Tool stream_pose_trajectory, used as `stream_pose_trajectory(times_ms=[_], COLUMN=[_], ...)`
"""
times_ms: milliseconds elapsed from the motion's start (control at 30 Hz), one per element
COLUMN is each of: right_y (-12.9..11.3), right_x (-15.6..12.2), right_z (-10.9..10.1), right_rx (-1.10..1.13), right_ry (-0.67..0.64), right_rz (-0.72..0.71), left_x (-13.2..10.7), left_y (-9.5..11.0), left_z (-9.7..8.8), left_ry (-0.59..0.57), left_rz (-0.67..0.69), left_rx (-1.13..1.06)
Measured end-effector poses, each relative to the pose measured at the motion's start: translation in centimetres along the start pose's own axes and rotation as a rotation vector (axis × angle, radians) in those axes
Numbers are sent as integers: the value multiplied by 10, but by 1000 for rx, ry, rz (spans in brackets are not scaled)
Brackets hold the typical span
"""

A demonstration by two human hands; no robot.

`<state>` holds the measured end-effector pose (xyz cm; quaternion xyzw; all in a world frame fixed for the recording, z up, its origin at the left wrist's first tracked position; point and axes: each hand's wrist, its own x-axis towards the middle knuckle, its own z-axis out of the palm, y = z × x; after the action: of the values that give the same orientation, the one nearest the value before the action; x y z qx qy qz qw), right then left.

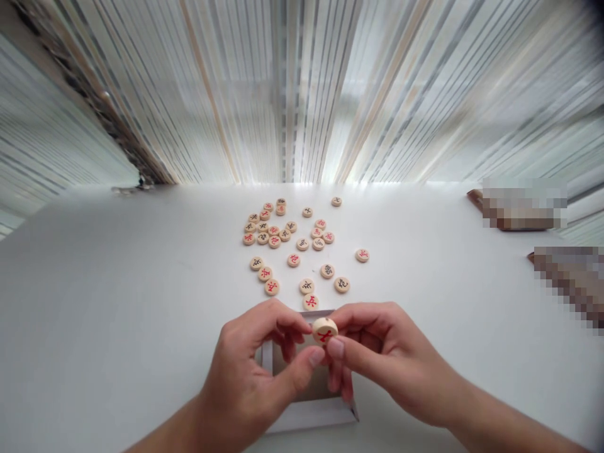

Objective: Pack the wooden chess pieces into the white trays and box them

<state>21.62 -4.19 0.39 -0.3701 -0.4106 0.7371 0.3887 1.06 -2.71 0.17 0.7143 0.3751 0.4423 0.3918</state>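
A round wooden Chinese chess piece (325,329) with a red character is held up between my two hands, its face tilted towards me. My right hand (394,355) pinches it from the right, with the thumb on its lower edge. On the other side, my left hand (262,368) has its index fingertip at the piece's left edge and its thumb just below. Under both hands lies a shallow open white box (311,413) with a brownish bottom, partly hidden by my fingers. Just beyond its far edge is another red-marked piece (310,302).
Several more Chinese chess pieces (274,231), marked red or black, lie scattered across the white table (141,302) beyond the box. Striped curtains (302,94) hang behind the table. Two brown-edged objects (523,224), mostly blurred out, are at the right.
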Motion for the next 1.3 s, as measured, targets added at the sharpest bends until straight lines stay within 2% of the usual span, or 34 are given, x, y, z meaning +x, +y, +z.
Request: stream_pose_trajectory(times_ms=[100,200,333,467,567,633,700,767,867,1000,1300], right_y=[0,2,6,7,7,8,11,16,24,30,30], right_x=[-2,-4,-5,-4,-3,-1,0,1,4,11,18], right_z=[-1,-4,-5,-5,-5,-5,-4,0,7,13,11], right_rx=[-220,-483,-658,-833,-873,-923,-998,-1065,-1147,-1271,-1422], right_ry=[19,53,172,125,162,187,182,160,134,133,157], right_rz=[-111,-314,-585,-755,-740,-694,-641,-595,-601,-665,-730], left_x=[0,1,2,3,9,14,17,18,13,6,1], left_y=[2,5,6,8,12,15,13,4,-17,-38,-43], left_z=[-2,-3,-1,-6,-26,-45,-62,-71,-68,-55,-58], left_ry=[12,-11,-28,-59,-9,90,95,8,-135,-100,-114], left_rz=[-3,2,-67,-53,-47,-78,-107,-154,-163,-141,-185], left_rx=[-59,-49,-56,11,104,161,236,324,359,334,279])
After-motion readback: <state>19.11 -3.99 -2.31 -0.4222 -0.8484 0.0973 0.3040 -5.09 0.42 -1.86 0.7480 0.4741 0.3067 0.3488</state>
